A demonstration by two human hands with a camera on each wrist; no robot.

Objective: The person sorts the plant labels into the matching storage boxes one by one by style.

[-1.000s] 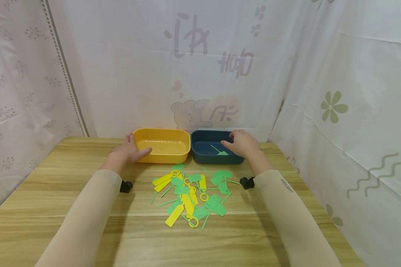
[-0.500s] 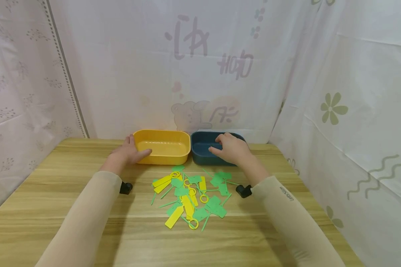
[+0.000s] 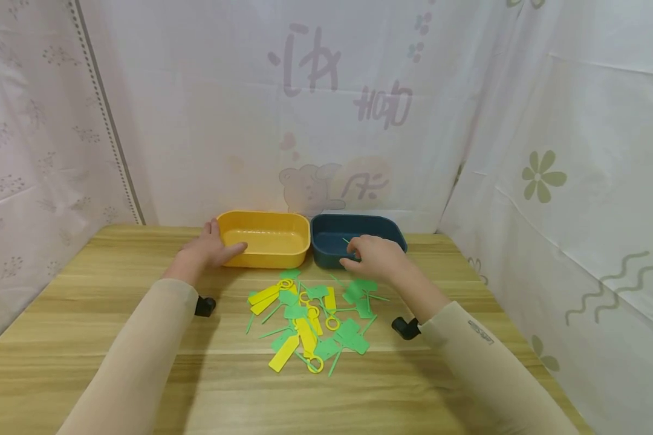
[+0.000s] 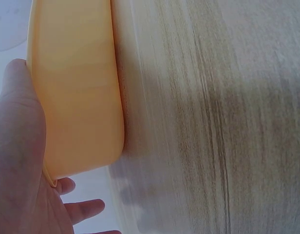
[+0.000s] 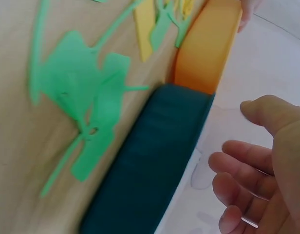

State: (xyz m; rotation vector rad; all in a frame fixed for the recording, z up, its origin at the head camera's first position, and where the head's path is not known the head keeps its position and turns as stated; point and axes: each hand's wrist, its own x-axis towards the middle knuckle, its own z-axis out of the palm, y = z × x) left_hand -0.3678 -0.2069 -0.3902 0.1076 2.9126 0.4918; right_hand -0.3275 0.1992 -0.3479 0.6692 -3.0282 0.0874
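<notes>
Wood-grain tabletop (image 3: pixel 239 396), white printed curtains (image 3: pixel 207 121) behind — left grip (image 3: pixel 204 246) wide against yellow bin (image 3: pixel 263 260), right grip (image 3: pixel 378 257) loosely parted.

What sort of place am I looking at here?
Probably a screened-off work corner indoors: patterned white cloth hangs behind and beside a wood-grain table bearing a yellow bin, a dark blue bin and scattered green tags and yellow tags.

Open tabletop (image 3: pixel 239 386) flanks the scattered tags (image 3: pixel 307 338) on both sides as my right hand (image 3: pixel 378 257) hovers at the blue tub (image 3: pixel 326 257), the yellow tub (image 3: pixel 263 260) blocking its low path leftward.
</notes>
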